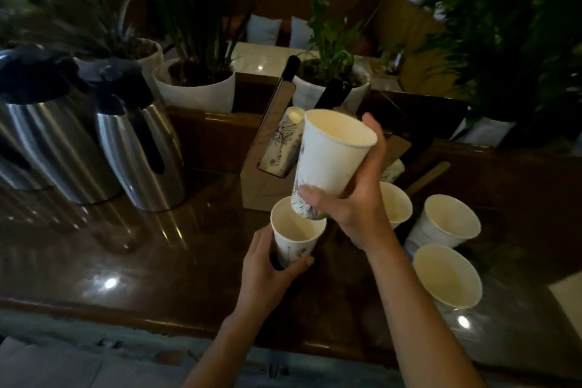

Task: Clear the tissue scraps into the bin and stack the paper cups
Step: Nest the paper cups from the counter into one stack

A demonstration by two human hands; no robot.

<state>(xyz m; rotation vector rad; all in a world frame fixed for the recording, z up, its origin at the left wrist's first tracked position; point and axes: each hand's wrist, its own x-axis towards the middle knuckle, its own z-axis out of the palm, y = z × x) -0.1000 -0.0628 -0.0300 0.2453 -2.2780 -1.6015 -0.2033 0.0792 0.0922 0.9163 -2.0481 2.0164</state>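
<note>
My left hand [267, 271] grips a white printed paper cup [294, 238] standing upright on the dark wooden table [126, 261]. My right hand [352, 198] holds a second paper cup [330, 154] tilted above it, its base just touching the lower cup's rim. Three more empty cups stand to the right: one behind my right wrist [396, 205], one further right [447, 220] and one nearest me [447, 277]. No tissue scraps or bin are visible.
Steel thermos jugs [104, 142] stand at the left. A wooden holder [267, 148] with a sleeve of cups sits behind the cups. White plant pots [195, 88] line the back, with foliage at the right. The table's front edge [157, 321] runs close to me.
</note>
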